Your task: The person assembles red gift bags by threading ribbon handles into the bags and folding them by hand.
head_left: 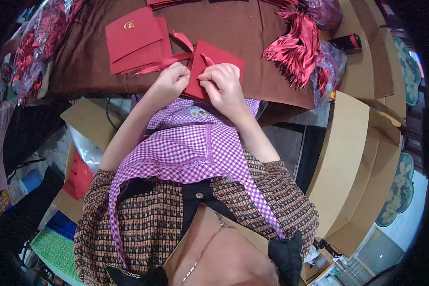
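Purple gingham apron [171, 148] on the near side of the hands. Left hand [177, 77] curled narrow at the flat red card's [221, 53] left edge; cannot tell whether it grips. Right hand [220, 85] pinching red satin ribbon [207, 60] over the card. Card lies between and just beyond the hands, far end slanting right; long axis unclear, partly covered. Beyond left hand: red card stack [136, 35], gold emblem uppermost. Farther right of right hand: satin ribbon bundle [298, 45] on brown-clothed table [236, 21].
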Demonstrator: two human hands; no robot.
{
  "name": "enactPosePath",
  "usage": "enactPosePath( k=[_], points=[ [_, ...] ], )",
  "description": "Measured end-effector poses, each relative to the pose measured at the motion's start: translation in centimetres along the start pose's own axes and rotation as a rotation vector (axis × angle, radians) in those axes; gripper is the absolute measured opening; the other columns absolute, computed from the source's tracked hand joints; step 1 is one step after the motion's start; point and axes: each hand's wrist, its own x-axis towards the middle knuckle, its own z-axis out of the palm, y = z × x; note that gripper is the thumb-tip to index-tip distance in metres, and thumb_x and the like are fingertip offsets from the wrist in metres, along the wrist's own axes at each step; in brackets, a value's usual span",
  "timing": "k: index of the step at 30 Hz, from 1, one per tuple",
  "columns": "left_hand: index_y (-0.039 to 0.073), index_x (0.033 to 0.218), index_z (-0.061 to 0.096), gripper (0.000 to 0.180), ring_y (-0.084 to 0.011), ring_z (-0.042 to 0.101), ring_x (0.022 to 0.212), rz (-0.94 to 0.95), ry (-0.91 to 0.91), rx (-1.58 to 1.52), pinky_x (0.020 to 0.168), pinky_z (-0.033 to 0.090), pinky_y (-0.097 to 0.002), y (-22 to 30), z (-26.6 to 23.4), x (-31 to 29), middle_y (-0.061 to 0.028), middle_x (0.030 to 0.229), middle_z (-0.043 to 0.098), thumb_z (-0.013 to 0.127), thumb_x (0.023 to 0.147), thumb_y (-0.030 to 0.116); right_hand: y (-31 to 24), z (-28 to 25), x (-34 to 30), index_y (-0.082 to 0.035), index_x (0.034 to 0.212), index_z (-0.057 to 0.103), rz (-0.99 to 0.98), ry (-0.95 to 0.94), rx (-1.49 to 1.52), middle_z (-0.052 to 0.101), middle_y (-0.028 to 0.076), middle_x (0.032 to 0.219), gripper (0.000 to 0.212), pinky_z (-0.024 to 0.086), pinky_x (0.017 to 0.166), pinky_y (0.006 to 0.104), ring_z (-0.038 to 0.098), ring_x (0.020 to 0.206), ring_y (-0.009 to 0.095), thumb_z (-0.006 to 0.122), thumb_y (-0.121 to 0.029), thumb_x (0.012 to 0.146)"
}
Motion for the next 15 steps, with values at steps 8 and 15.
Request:
enactPosePath(
  k=[8,15],
  points=[
    [-0.004,0.087,0.054,0.011,-0.0327,0.054,0.088,0.219,-0.063,0.306,0.079,0.044,-0.0387,1.6,-0.1,-0.1,-0.0194,0.096,0.051,0.05,0.086,0.006,0.1,-2.1,4.7,-0.009,0.098,0.065,-0.307,-0.197,-0.098,0.063,0.005,0.097,0.026,0.034,0.094,0.0403,0.053,0.101,0.026,0.063,-0.005,0.073],
    [-0.003,0.091,0.056,0.013,-0.028,0.055,0.09,-0.012,-0.16,0.145,0.081,0.044,-0.0334,2.4,-1.2,0.2,-0.0159,0.094,0.056,0.051,0.086,0.008,1.2,-2.3,6.2,-0.009,0.085,0.064,-0.43,-0.342,-0.177,0.062,0.002,0.087,0.012,0.033,0.097,0.0413,0.053,0.1,0.024,0.065,-0.009,0.073]
  ],
)
